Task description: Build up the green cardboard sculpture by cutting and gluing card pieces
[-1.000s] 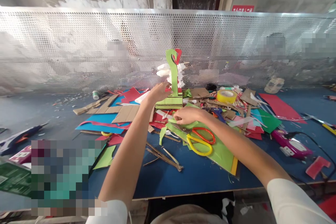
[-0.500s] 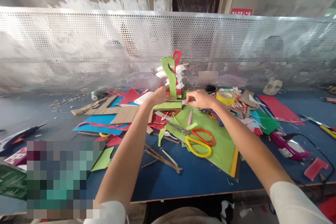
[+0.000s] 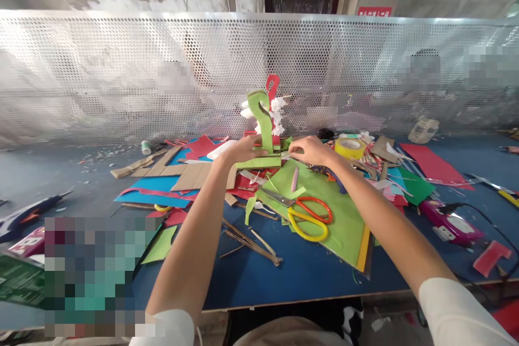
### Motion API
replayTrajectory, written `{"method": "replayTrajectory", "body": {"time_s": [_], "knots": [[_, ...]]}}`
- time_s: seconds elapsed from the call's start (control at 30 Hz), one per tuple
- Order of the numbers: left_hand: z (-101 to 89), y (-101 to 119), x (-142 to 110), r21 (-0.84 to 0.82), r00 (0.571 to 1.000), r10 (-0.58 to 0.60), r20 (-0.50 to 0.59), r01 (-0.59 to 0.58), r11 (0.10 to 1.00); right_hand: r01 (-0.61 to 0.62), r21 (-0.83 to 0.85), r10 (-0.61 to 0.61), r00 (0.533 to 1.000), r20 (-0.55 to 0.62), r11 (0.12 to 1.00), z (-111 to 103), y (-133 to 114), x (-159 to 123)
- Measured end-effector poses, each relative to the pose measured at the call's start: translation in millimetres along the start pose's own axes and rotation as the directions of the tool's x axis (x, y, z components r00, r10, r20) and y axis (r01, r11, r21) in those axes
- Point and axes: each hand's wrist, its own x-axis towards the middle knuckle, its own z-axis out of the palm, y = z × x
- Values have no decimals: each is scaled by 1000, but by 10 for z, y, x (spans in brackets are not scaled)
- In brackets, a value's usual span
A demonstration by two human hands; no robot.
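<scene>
A light green cardboard stand (image 3: 259,161) with an upright, hook-topped green piece (image 3: 265,128) is at the far middle of the table. My left hand (image 3: 243,149) is closed on it, with the fingers around the foot of the upright. Just off the stand's right end is my right hand (image 3: 308,150), its fingers curled and their tips together. Whatever lies between those fingertips is too small to make out. Right behind the green upright stand a similar red hooked piece (image 3: 273,85) and white flower-like pieces (image 3: 277,117).
Scissors (image 3: 302,216) and a pink pen (image 3: 295,179) lie on green sheets (image 3: 340,238). Yellow tape (image 3: 349,148) and a glue gun (image 3: 336,177) are near my right arm. Twigs (image 3: 255,246) and cardboard (image 3: 194,177) lie leftward. A perforated metal screen (image 3: 121,81) closes off the back.
The top of the green hook has dipped slightly and moved a little left. Both hands stay in nearly the same place, and the view has shifted a little.
</scene>
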Motion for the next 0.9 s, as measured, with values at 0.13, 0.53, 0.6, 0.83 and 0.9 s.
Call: {"method": "replayTrajectory", "body": {"time_s": [0.13, 0.53, 0.6, 0.83, 0.9], "knots": [[43, -76, 41, 112, 959, -136, -249, 168, 979, 76, 55, -84, 983, 163, 996, 56, -71, 31], [16, -335, 27, 122, 952, -110, -286, 150, 981, 63, -26, -54, 964, 258, 998, 263, -129, 71], [-69, -348, 3, 121, 952, -165, -259, 202, 972, 58, -49, -44, 967, 251, 997, 270, -127, 69], [-489, -370, -236, 265, 884, -467, -32, 458, 849, 2, -175, 33, 980, 198, 985, 389, -205, 52], [-566, -366, -344, 292, 835, -548, 40, 515, 806, 2, -247, 40, 985, 166, 969, 412, -242, 44]]}}
